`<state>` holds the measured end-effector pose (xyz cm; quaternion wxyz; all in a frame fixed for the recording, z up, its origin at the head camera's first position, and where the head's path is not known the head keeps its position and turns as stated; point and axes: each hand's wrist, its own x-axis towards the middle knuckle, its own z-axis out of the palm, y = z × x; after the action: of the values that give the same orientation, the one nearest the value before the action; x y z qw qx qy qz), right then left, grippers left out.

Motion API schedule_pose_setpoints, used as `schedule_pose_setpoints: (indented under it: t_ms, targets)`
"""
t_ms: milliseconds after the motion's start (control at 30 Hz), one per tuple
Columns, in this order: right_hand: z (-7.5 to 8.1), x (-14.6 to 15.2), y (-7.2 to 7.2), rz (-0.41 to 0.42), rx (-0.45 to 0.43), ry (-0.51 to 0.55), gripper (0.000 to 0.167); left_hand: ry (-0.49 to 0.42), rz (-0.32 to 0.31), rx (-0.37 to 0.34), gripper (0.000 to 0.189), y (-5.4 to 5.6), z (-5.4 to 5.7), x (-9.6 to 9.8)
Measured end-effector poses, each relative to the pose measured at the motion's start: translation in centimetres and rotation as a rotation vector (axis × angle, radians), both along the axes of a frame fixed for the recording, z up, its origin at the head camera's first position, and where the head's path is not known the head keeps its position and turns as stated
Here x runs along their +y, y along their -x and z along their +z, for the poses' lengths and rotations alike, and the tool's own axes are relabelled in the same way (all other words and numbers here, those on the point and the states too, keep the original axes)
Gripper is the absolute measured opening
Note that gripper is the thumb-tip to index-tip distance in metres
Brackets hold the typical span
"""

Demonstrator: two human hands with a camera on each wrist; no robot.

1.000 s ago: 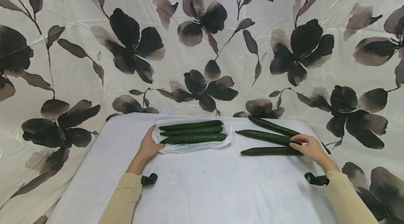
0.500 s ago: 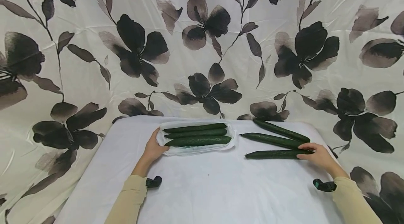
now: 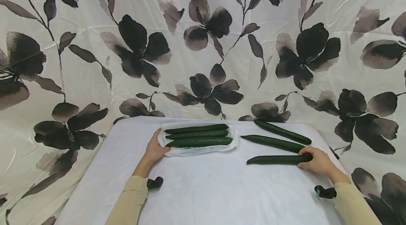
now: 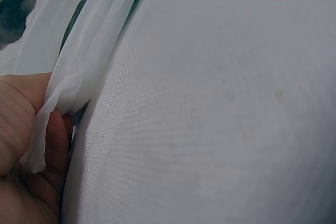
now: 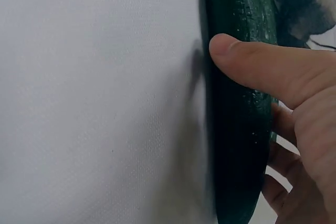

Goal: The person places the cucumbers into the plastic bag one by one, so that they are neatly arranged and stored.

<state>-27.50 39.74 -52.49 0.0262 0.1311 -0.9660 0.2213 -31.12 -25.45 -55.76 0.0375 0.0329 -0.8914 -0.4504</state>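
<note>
My left hand (image 3: 156, 150) pinches the left edge of a shallow tray lined with thin white plastic (image 3: 190, 153). In the left wrist view, crinkled plastic (image 4: 79, 72) runs between thumb and fingers. Three dark green cucumbers (image 3: 199, 142) lie side by side in the tray. To the right, my right hand (image 3: 317, 162) grips the right end of the nearest loose cucumber (image 3: 276, 160). The right wrist view has the thumb (image 5: 247, 61) across this cucumber (image 5: 241, 145), with the fingers on its far side.
Two more loose cucumbers lie behind the held one: a middle one (image 3: 269, 141), its right end close to my fingers, and a slanted one (image 3: 283, 131) by the back edge. A white cloth covers the table (image 3: 215, 189). Floral fabric (image 3: 209, 55) hangs behind.
My right hand has moved from the middle cucumber's end to the nearest one, which has shifted slightly toward me. My left hand keeps its place on the tray; the head view has shifted a little.
</note>
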Motion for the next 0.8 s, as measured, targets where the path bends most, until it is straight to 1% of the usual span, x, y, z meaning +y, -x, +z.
schedule_pose_setpoints:
  t_ms: [200, 300, 400, 533, 700, 800]
  targets:
    - [-0.4, -0.6, -0.7, 0.04, -0.049, 0.049, 0.044, 0.01, 0.005, -0.005, 0.099, -0.4, -0.2, 0.0]
    - [-0.7, -1.2, -1.0, 0.06, -0.051, 0.072, 0.043, 0.017, 0.005, -0.004, 0.099, -0.4, -0.4, 0.1]
    - [-0.9, -1.9, -1.1, 0.088, -0.025, 0.097, 0.042, 0.016, 0.008, 0.0, 0.1, -0.3, -0.5, 0.1]
    - [-0.8, -3.1, -1.3, 0.109, -0.02, 0.184, 0.039, 0.007, 0.01, 0.013, 0.1, -0.3, -0.3, 0.2]
    - [-0.3, -5.1, -1.5, 0.151, 0.014, 0.263, 0.039, -0.005, 0.005, 0.024, 0.099, -0.1, -0.2, 0.2]
    - [0.1, -6.5, -1.6, 0.182, 0.039, 0.273, 0.039, -0.007, 0.005, 0.02, 0.099, -0.1, -0.2, 0.3]
